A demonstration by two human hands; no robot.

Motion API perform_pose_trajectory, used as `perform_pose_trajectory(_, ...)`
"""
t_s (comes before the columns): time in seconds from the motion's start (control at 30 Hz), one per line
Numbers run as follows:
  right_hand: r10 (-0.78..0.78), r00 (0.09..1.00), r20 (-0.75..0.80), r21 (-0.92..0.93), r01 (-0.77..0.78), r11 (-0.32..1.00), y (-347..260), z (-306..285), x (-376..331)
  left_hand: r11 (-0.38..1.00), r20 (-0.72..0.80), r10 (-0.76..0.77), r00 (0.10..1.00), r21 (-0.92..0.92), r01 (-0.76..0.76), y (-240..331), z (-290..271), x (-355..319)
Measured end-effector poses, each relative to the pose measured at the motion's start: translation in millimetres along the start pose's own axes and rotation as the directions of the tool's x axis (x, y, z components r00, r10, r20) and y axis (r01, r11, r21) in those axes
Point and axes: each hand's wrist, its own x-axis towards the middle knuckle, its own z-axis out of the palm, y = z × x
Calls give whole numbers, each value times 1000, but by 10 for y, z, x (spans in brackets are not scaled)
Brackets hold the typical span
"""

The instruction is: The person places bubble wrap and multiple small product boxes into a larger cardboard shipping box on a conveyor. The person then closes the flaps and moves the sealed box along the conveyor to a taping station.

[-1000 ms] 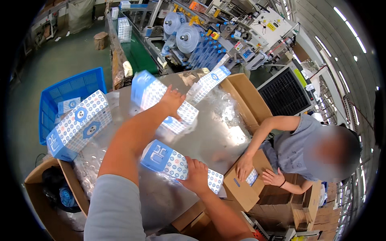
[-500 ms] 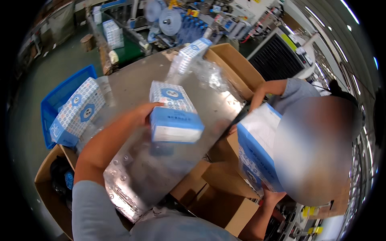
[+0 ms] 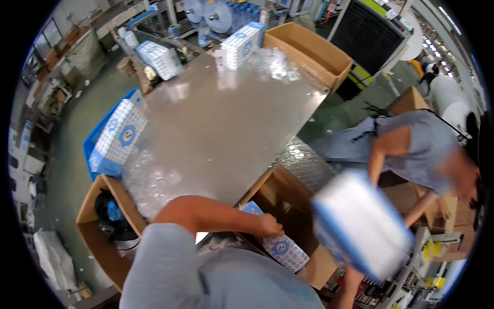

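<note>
The left hand lies nearest, fingers curled narrow and pressed on a flat blue-and-white patterned soft pack that sits inside the open brown cardboard box, at the box's near-left wall. Just right of that box, a blurred white, blue-edged, plastic-wrapped block-shaped pack is held up from below by the right hand; its fingers are hidden behind the pack, so their spread cannot be told. Beyond the box stretches a smooth, glossy grey metal table, with crumpled clear plastic film on its near-left corner. Right of the box, another person in a grey shirt bends down.
</note>
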Motion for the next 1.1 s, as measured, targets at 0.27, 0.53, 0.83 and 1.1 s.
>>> perform_pose_trajectory(0.27,-116,777,618,-178,282,943,655,2893,-384,890,342,-316,885,-217,401,-119,169,-180)
perform_pose_trajectory(0.53,-23,-196,980,124,523,844,-163,3457,505,-39,-362,-831,-423,-720,693,183,223,-2939)
perform_pose_trajectory(0.83,-709,415,570,649,302,698,-3022,4553,146,-299,-173,-756,-631,-766,568,-211,424,-3366)
perform_pose_trajectory(1.1,-629,249,736,595,203,777,-2710,4501,-41,-162,-105,-732,-674,-933,321,-305,609,-3363)
